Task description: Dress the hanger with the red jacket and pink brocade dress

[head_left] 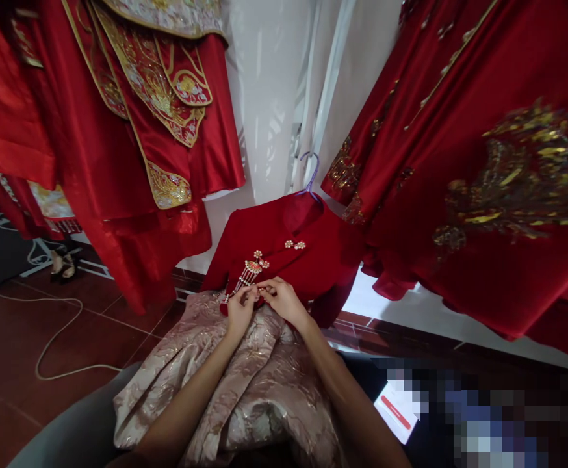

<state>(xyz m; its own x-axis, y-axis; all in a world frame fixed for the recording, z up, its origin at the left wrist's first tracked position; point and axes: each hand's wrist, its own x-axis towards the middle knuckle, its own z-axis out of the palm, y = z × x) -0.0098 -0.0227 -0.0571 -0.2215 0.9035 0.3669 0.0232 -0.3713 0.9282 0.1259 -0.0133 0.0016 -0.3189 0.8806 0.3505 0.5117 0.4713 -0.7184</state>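
Observation:
A deep red jacket [259,227] hangs on a purple hanger [309,174] in front of me, its lower part over my lap. Pearl flower clasps [294,245] sit below its collar, and a fan-shaped beaded tassel ornament [253,268] hangs on its front. My left hand [242,312] and my right hand [284,300] meet at the jacket's lower front, just below the ornament. Fingertips of both are pinched around a small beaded clasp [262,292], mostly hidden by the fingers. Under my forearms lies a pale pink brocade skirt [245,370] with gold patterning.
Red embroidered gowns [167,97] hang at the left, and a red gown with gold sequins [459,162] hangs close at the right. A lit phone [397,411] lies at the lower right. A pale cable [77,325] runs over the tiled floor near black shoes [63,263].

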